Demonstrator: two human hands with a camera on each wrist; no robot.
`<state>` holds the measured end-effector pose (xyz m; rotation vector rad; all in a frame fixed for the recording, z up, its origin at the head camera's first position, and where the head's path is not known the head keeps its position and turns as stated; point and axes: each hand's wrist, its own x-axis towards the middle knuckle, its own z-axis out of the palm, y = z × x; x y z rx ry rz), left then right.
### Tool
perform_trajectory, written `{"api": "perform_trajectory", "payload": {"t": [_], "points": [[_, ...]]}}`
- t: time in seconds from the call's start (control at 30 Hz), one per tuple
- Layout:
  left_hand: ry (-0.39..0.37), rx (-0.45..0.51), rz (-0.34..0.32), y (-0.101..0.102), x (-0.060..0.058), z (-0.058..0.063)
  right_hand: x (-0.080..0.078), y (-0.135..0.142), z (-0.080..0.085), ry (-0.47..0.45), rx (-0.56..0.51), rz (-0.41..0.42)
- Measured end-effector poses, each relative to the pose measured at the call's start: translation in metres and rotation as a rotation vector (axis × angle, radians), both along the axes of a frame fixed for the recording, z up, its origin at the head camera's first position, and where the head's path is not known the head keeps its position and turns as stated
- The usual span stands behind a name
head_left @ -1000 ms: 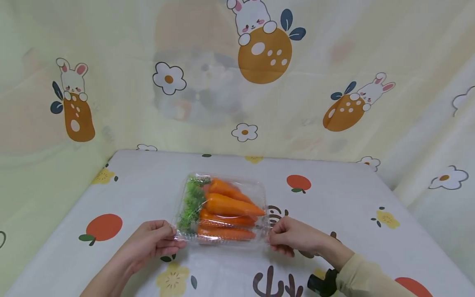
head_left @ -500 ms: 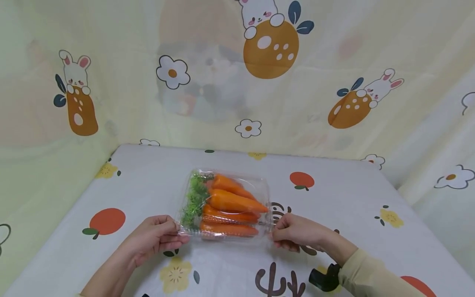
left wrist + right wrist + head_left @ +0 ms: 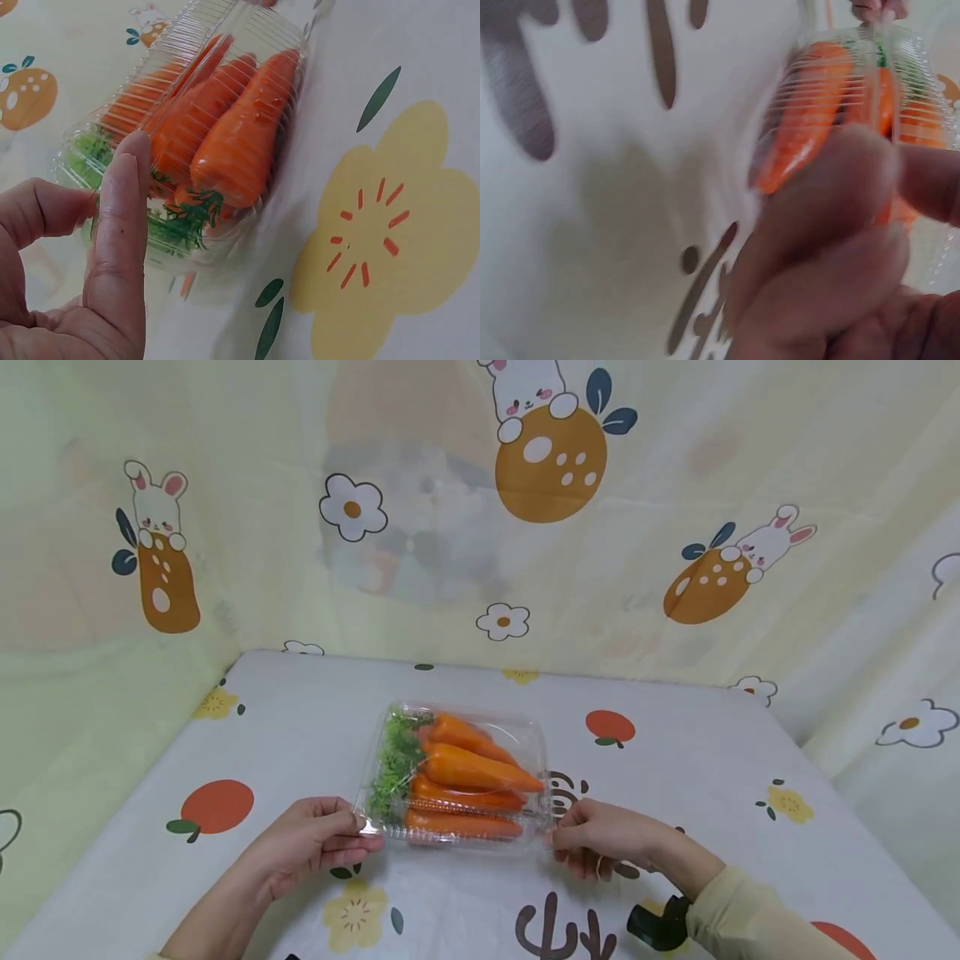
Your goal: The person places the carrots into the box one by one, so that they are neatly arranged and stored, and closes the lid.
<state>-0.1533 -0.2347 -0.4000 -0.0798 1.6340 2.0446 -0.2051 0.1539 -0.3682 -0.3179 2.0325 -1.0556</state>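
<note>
A clear plastic clamshell box (image 3: 534, 735) with its lid down lies in front of me in the head view. Inside are several orange carrots (image 3: 472, 768), their green leafy tops (image 3: 393, 768) towards the left. My left hand (image 3: 318, 839) pinches the box's near left corner between thumb and fingers. At the near right corner my right hand (image 3: 611, 839) pinches the rim with thumb and curled fingers. The left wrist view shows the thumb and a finger at the edge by the carrots (image 3: 240, 142). In the right wrist view the right hand (image 3: 817, 255) is blurred and partly covers the box.
A white tablecloth (image 3: 285, 735) printed with fruit and flowers covers the table. A patterned curtain (image 3: 420, 627) hangs behind and along the sides. A black strap-like device (image 3: 660, 925) is at my right wrist.
The head view has shifted slightly, so the scene sits a little higher and further right than a second ago. Both hands keep their hold on the box, with the right fingers moving slightly.
</note>
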Motion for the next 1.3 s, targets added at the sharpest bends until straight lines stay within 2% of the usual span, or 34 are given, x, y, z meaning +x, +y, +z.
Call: {"api": "perform_trajectory", "payload": {"t": [0.2, 0.4, 0.8, 1.1, 1.3], "points": [[-0.016, 0.01, -0.009, 0.0, 0.0, 0.0, 0.002, 0.003, -0.008, -0.09, -0.162, 0.006], [-0.011, -0.007, -0.02, -0.002, 0.0, -0.001, 0.004, 0.005, -0.013, -0.044, -0.236, 0.009], [-0.001, -0.083, -0.066, -0.006, 0.0, 0.002, 0.006, 0.003, -0.022, -0.001, -0.284, -0.048], [-0.003, -0.074, -0.017, -0.002, 0.002, -0.002, 0.005, 0.0, -0.021, -0.005, -0.262, -0.07], [0.005, -0.043, -0.014, -0.002, 0.002, -0.005, 0.005, 0.002, -0.024, -0.019, -0.272, -0.088]]}}
